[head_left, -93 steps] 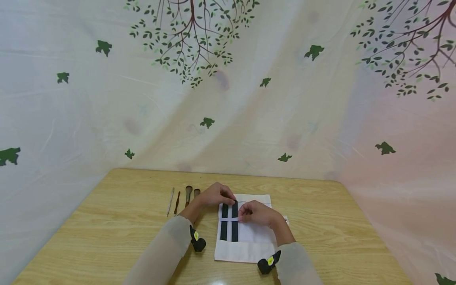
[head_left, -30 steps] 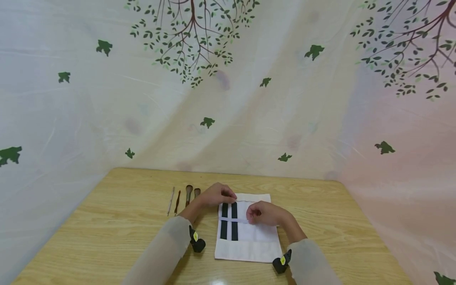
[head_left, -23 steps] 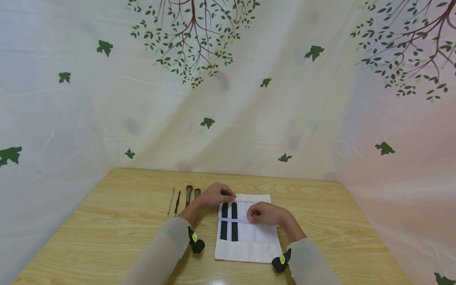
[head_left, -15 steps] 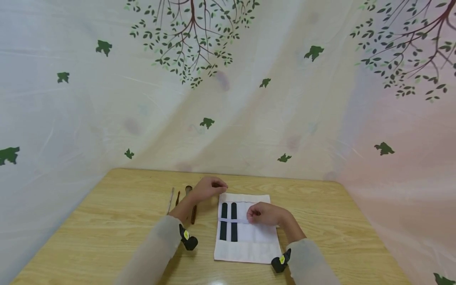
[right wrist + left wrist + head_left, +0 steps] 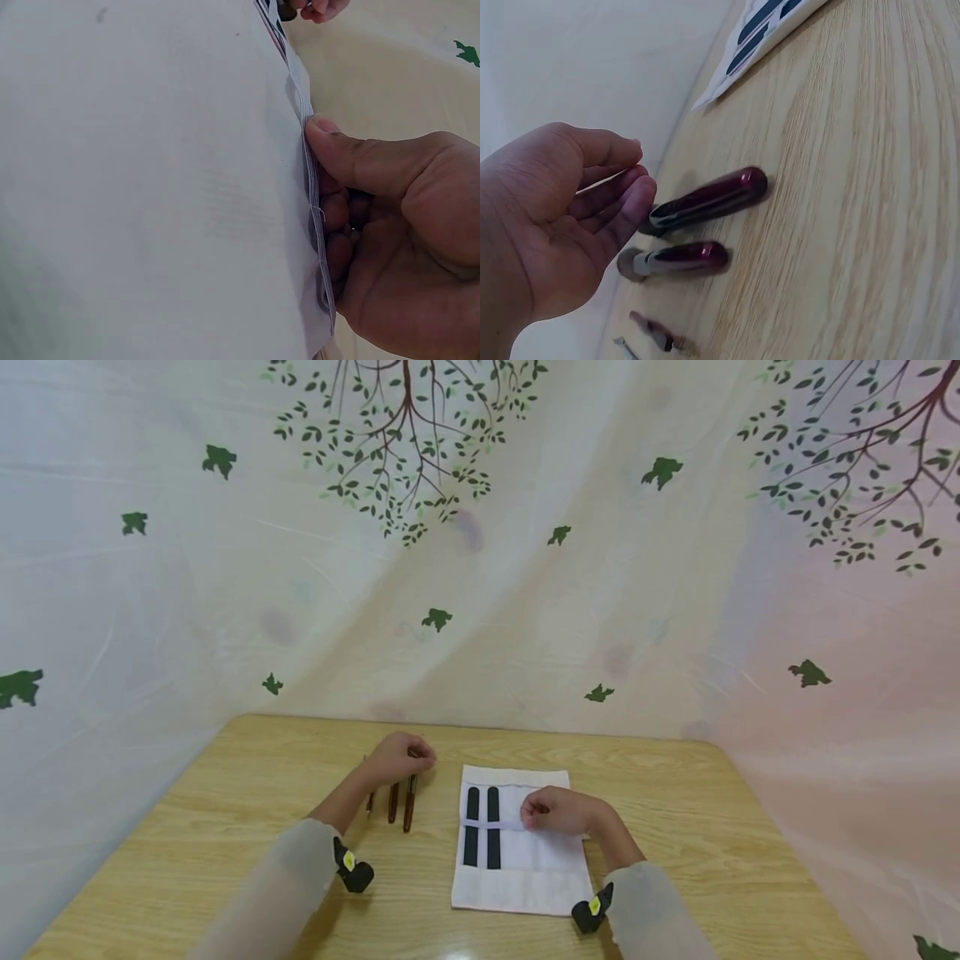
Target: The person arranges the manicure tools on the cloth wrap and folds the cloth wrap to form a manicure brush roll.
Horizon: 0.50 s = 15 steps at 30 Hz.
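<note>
The person's left hand (image 5: 397, 758) hangs over the far end of a row of brushes, fingers loosely bent and fairly narrow, holding nothing that I can make out. Right by those fingertips is the head of the closest makeup brush (image 5: 712, 196), its glossy dark red handle pointing back toward the person; whether they touch, I can't tell. A second makeup brush (image 5: 679, 259) lies just to its left, then a slim brown tool (image 5: 652, 331) and a thin pale one, all on the wooden counter (image 5: 697, 843). Well to the right of that hand lies the white cloth roll (image 5: 517, 889), two black strips (image 5: 471, 847) side by side under its lavender band (image 5: 510, 827). Over the roll's middle, the right hand (image 5: 562, 811) pinches an edge of its white fabric between thumb and curled fingers
</note>
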Motion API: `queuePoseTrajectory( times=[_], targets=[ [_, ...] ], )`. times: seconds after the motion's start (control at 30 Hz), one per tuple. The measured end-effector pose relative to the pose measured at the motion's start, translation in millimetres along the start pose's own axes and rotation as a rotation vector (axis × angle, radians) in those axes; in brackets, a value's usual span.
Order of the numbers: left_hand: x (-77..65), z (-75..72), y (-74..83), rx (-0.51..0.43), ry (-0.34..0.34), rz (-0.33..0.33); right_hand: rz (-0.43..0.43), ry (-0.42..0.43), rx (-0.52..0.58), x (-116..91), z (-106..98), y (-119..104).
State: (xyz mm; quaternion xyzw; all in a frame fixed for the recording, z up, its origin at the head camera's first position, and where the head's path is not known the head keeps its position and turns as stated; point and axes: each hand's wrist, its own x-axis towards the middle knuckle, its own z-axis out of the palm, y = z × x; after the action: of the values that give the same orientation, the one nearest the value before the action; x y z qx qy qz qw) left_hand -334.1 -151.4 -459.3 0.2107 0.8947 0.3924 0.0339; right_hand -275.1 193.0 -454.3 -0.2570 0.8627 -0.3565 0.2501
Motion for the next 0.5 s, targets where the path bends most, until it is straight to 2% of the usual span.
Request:
queuePoseTrajectory(
  times=[0.23, 0.37, 0.5],
  targets=[
    [-10.7, -9.7, -1.9, -0.011, -0.034, -0.029, 0.013, 0.010, -0.004, 1.9, 2.0, 4.2],
    [-13.4, -10.4, -2.8, -0.042, -0.067, -0.050, 0.017, 0.012, -0.004, 3.0, 2.4, 5.7],
    [-12.6, -7.8, 0.0, -0.007, -0.077, -0.041, 0.018, 0.010, 0.000, 2.9, 1.8, 5.7]
  ],
)
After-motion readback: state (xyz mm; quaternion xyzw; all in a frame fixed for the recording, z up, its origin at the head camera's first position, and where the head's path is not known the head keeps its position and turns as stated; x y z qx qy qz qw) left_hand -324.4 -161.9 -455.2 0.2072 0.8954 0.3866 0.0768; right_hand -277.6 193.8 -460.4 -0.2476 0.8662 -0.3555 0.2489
